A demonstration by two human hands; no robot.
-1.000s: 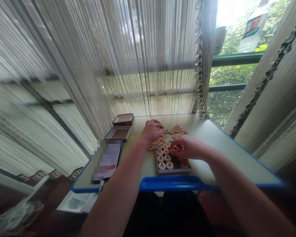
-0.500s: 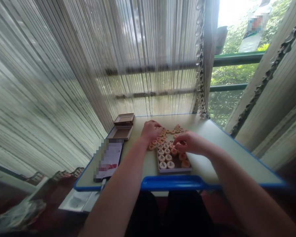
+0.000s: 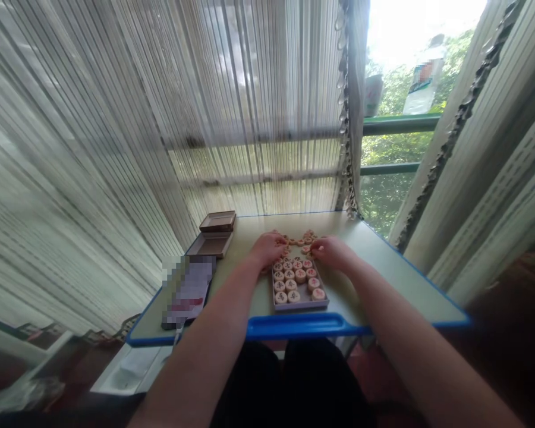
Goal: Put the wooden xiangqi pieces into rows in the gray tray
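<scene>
both hands (image 3: 268,248) (image 3: 333,252) half-curled at loose round pieces (image 3: 308,241) — whether gripping any, i can't tell

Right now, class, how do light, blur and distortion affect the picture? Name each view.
Head view: the sky is blown out white; head view: the bottom left blurs, the right forearm looks stretched; head view: pixelation covers part of the phone; head view: loose pieces behind the box look soft.
</scene>
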